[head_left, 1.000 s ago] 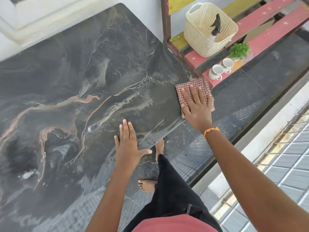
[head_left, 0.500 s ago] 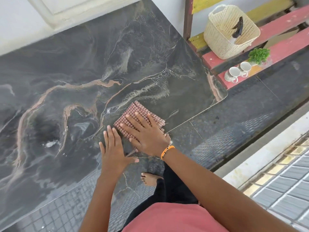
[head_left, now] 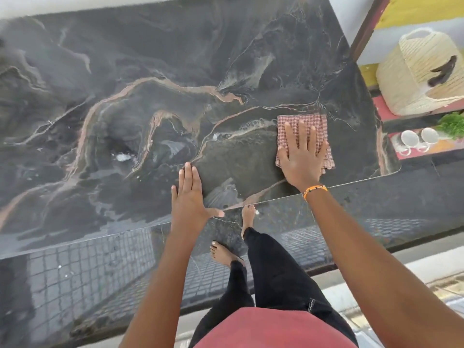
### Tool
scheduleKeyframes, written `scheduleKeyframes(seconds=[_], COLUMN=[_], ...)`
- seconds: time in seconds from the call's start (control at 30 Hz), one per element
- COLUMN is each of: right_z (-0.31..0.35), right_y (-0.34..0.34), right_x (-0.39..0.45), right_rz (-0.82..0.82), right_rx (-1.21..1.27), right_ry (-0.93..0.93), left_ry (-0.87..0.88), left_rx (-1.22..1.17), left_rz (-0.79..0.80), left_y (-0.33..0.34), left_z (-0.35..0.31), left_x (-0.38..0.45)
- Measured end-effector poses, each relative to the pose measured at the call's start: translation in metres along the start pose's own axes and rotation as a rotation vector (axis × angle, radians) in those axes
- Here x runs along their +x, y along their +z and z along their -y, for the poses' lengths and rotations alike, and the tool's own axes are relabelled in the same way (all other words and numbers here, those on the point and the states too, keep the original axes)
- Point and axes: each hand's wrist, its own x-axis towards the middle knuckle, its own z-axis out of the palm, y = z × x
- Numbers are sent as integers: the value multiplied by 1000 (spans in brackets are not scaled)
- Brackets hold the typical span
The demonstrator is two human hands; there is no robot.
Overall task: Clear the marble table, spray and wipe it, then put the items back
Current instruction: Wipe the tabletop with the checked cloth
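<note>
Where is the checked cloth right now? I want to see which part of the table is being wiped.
In the head view the checked cloth lies flat under the right hand on the marble table, near its right end and front edge, right of the left hand.

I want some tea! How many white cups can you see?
2. Both stand side by side on the red bench right of the table: one cup, the other cup beside the green plant. None looks hidden.

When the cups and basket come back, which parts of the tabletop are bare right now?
Most of the marble table is bare: the whole far strip along the wall and the left half. Only the near right corner is taken, where the right hand presses the checked cloth and the left hand lies flat at the near edge.
</note>
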Motion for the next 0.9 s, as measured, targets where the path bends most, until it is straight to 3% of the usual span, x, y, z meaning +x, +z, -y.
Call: scheduleKeyframes(seconds=[0.17,0.4,0.57,0.77,0.9], right_z=[68,143,181,145,83], right_y=[16,8,9,5,5], right_x=[-19,86,126,82,5], right_rz=[52,59,83,223,216], right_rx=[-18,-5,-51,-104,-120], right_ry=[-146,-226,-427,-881,-900], left_ry=[-19,-32,-31,-18,-119], left_rx=[36,36,-10,-22,-59], left_rz=[-10,-27,-33,-17,-59], left_y=[1,4,5,2,2], left_z=[-3,0,2,3,9], left_x=[-1,-2,1,-2,-13])
